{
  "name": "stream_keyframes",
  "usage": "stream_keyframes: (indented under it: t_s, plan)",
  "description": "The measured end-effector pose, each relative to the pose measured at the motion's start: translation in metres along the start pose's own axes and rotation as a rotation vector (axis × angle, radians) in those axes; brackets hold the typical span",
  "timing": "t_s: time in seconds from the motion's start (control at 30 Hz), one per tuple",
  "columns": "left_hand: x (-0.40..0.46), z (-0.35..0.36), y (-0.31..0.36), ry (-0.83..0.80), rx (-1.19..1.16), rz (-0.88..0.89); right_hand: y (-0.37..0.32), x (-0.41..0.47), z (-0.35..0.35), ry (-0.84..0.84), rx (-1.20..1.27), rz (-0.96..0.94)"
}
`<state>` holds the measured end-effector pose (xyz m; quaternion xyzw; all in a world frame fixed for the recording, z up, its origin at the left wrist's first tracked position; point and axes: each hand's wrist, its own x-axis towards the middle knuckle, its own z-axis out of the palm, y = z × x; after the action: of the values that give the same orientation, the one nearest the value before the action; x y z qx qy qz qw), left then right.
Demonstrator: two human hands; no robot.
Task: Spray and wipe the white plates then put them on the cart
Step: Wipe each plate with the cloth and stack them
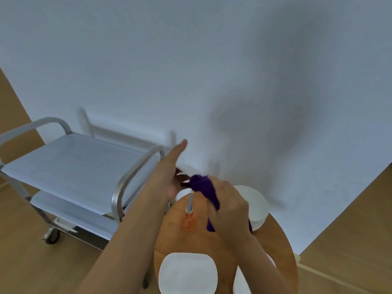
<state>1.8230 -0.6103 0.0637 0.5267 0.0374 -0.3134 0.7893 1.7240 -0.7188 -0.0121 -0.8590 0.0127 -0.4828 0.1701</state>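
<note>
My left hand (169,179) holds a white plate (191,169) up on edge above the table's far side, thumb stretched out straight, fingertips showing behind the plate. The plate is hard to make out against the white wall. My right hand (229,205) grips a purple cloth (201,183) and presses it against the plate's face. An orange spray bottle (188,222) stands on the round wooden table (199,242) just below the hands. The steel cart (80,166) stands to the left, its top shelf bare.
A stack of white plates (255,205) sits at the table's far right behind my right hand. A single white plate (187,272) lies at the near edge, and another (239,281) shows partly under my right arm. White wall ahead, wooden floor around.
</note>
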Motion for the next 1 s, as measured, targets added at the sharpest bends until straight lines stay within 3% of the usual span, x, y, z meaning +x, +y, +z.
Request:
stream_keyframes:
  t_s: [0.17, 0.33, 0.4, 0.47, 0.5, 0.57, 0.67, 0.77, 0.83, 1.0]
  plan:
    - [0.009, 0.001, -0.014, 0.070, 0.002, -0.050, 0.008, -0.016, 0.004, 0.004, -0.097, -0.131]
    - [0.017, -0.014, -0.013, -0.111, 0.023, 0.138, 0.025, -0.022, -0.007, -0.172, 0.056, -0.148]
    - [0.018, -0.021, -0.011, -0.174, 0.084, 0.206, 0.029, -0.020, -0.017, -0.161, 0.230, 0.123]
    - [0.018, -0.027, -0.009, -0.203, 0.206, 0.259, 0.031, -0.011, -0.025, -0.049, 0.447, 0.523]
    - [0.017, -0.029, -0.008, -0.217, 0.295, 0.277, 0.033, -0.002, -0.029, 0.022, 0.518, 0.636]
    - [0.014, -0.029, -0.011, -0.247, 0.476, 0.276, 0.029, 0.024, -0.034, 0.082, 0.555, 0.639]
    - [0.005, -0.015, -0.022, -0.363, 0.563, 0.232, 0.012, 0.062, -0.025, -0.037, 0.421, 0.459]
    - [-0.003, -0.004, -0.032, -0.426, 0.598, 0.245, -0.005, 0.076, -0.003, -0.331, 0.150, 0.469]
    - [-0.007, -0.004, -0.035, -0.441, 0.580, 0.252, -0.009, 0.075, 0.010, -0.411, 0.040, 0.451]
    - [-0.015, -0.014, -0.041, -0.485, 0.523, 0.274, -0.002, 0.095, 0.014, -0.202, 0.030, 0.587]
